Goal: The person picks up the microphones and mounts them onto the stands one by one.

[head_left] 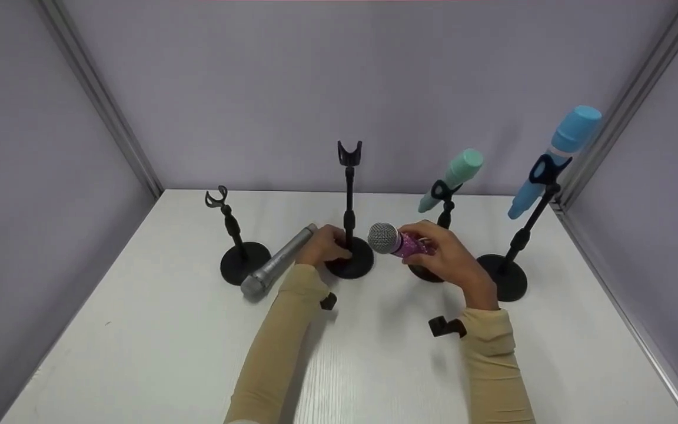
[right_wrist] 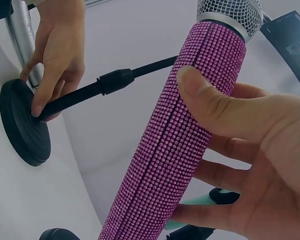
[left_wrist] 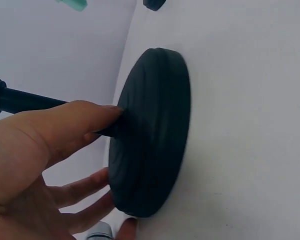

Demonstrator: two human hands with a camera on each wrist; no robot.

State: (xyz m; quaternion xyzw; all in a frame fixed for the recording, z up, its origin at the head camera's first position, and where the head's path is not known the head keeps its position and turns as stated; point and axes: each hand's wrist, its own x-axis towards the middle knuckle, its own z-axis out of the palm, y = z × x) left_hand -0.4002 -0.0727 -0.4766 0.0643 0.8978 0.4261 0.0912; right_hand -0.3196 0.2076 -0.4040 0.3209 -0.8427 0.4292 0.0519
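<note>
- Central stand (head_left: 349, 191): upright on the desk (head_left: 150, 347); clip (head_left: 349, 158) vacant;
- Left hand (head_left: 322, 247): pinches the pole's foot of the central stand;
- Right hand (head_left: 445, 256): grips the pink microphone (right_wrist: 165, 140), raised to the right of the central stand;
- Silver microphone (head_left: 283, 256): lies left of the central stand;
- Step, apparently: steadying the central stand for mounting; the next move would call for aligning the pink microphone's handle with the clip.

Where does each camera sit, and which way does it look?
Head: on the person's head, facing forward and down at the flat white table; both tan-sleeved arms, left grip and right grip show.
Left wrist: on that wrist, facing a round-based black stand; left grip shows.
Right wrist: on that wrist, facing a sparkly pink cylindrical microphone; both grips show.
Both wrist views share the black stand.
</note>
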